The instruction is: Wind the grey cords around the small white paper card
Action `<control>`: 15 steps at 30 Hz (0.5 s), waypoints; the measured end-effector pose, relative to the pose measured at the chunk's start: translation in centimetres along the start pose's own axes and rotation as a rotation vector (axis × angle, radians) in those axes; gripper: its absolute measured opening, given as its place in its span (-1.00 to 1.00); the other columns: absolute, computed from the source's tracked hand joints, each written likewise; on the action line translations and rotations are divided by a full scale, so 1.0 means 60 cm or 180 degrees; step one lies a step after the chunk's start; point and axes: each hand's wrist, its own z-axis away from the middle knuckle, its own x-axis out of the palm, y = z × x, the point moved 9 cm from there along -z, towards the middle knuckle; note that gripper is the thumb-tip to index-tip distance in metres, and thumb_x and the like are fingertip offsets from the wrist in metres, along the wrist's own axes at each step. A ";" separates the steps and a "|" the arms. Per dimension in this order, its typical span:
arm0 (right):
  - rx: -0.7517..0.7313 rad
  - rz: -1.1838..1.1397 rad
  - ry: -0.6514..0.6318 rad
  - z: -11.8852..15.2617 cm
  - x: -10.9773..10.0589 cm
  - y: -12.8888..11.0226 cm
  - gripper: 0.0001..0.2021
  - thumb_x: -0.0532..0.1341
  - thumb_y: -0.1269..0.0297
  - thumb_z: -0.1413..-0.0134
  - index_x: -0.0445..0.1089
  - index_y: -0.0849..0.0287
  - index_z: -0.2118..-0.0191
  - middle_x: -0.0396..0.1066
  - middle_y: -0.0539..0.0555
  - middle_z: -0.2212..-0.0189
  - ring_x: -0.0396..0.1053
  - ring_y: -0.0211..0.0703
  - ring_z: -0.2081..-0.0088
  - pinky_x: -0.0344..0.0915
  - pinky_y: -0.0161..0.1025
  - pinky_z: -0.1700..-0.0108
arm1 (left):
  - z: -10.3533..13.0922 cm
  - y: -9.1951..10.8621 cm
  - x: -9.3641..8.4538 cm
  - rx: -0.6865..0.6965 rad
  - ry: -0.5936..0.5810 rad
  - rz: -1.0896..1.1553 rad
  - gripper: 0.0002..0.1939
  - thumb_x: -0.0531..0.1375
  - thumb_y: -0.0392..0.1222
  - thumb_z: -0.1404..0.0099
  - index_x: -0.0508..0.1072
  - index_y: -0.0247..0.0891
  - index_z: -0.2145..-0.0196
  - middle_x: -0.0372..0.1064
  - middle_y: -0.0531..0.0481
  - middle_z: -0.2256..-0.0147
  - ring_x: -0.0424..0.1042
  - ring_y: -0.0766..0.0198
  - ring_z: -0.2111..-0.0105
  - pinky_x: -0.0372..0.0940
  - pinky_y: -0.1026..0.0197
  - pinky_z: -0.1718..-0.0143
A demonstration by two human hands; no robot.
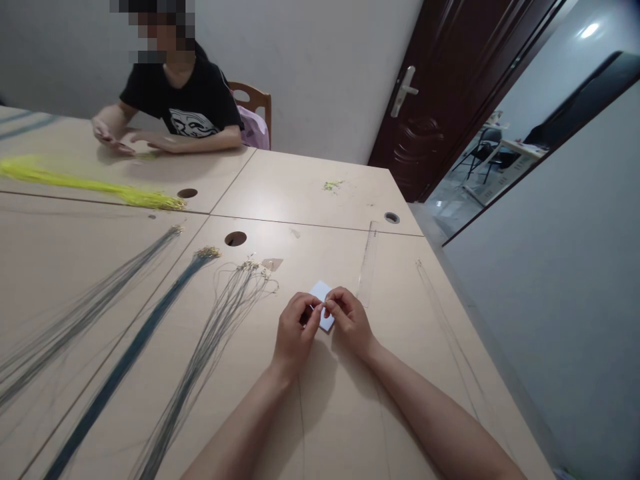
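My left hand (pixel 297 328) is closed in a pinch, thumb against forefinger, over a small white card (pixel 321 290) on the table. Fingertip to fingertip with it, my right hand (pixel 349 319) pinches as well. Whatever lies between the fingertips is too small to make out. One thin strand (pixel 302 420) runs along the table below my left wrist, and another shows faintly under my right forearm. Left of my hands lies a loose bundle of grey strands (pixel 210 340) with small gold-coloured ends. A clear ruler (pixel 367 267) lies just beyond my right hand.
Further left are a dark blue bundle (pixel 135 353), another grey bundle (pixel 100 300) and a bright yellow bundle (pixel 90 187). A few strands (pixel 447 323) lie at the right. The table (pixel 280 187) has cable holes (pixel 235 239). Across it sits a person (pixel 180 100) holding something small.
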 end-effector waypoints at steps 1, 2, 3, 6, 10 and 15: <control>-0.0008 0.0001 0.0008 0.000 0.000 0.000 -0.89 0.11 0.26 -0.10 0.24 0.17 0.39 0.25 -0.04 0.53 0.25 -0.28 0.47 0.17 -0.29 0.37 | 0.000 -0.001 0.001 -0.0021 -0.0004 0.0010 -0.88 0.08 -0.20 -0.24 0.31 -0.27 0.43 0.23 0.07 0.44 0.21 0.42 0.49 0.11 0.34 0.49; -0.0018 0.0002 0.0013 0.000 0.000 -0.001 -0.90 0.11 0.26 -0.10 0.24 0.17 0.39 0.24 -0.04 0.52 0.25 -0.28 0.47 0.17 -0.29 0.37 | 0.000 -0.002 0.001 -0.0043 0.0000 0.0022 -0.88 0.08 -0.20 -0.24 0.31 -0.27 0.43 0.23 0.07 0.43 0.21 0.41 0.49 0.11 0.34 0.49; -0.0028 0.0004 0.0019 0.001 0.000 -0.002 -0.90 0.11 0.27 -0.09 0.24 0.17 0.39 0.24 -0.04 0.52 0.25 -0.28 0.47 0.18 -0.29 0.37 | -0.001 -0.003 0.001 -0.0065 0.0002 0.0040 -0.88 0.08 -0.19 -0.24 0.31 -0.27 0.43 0.23 0.07 0.44 0.21 0.41 0.49 0.11 0.34 0.48; -0.0044 0.0033 0.0013 0.002 0.000 -0.003 -0.90 0.11 0.28 -0.10 0.24 0.17 0.39 0.24 -0.05 0.52 0.25 -0.29 0.47 0.18 -0.29 0.36 | -0.001 -0.007 0.003 -0.0139 -0.0035 0.0118 -0.87 0.08 -0.18 -0.22 0.30 -0.27 0.43 0.23 0.07 0.44 0.22 0.41 0.49 0.12 0.33 0.48; -0.0048 0.0062 -0.0012 0.001 0.001 -0.003 -0.90 0.10 0.28 -0.10 0.25 0.17 0.39 0.24 -0.05 0.54 0.25 -0.28 0.48 0.18 -0.29 0.37 | 0.001 -0.014 0.008 -0.0269 -0.0098 0.0245 -0.86 0.08 -0.16 -0.21 0.29 -0.27 0.43 0.21 0.08 0.45 0.21 0.40 0.50 0.12 0.33 0.48; -0.0064 0.0119 0.0023 0.001 0.000 -0.003 -0.91 0.11 0.29 -0.09 0.26 0.17 0.40 0.24 -0.04 0.53 0.25 -0.28 0.48 0.18 -0.29 0.37 | 0.002 -0.020 0.011 -0.0365 -0.0120 0.0250 -0.85 0.06 -0.14 -0.23 0.29 -0.27 0.41 0.21 0.07 0.45 0.21 0.39 0.50 0.13 0.32 0.47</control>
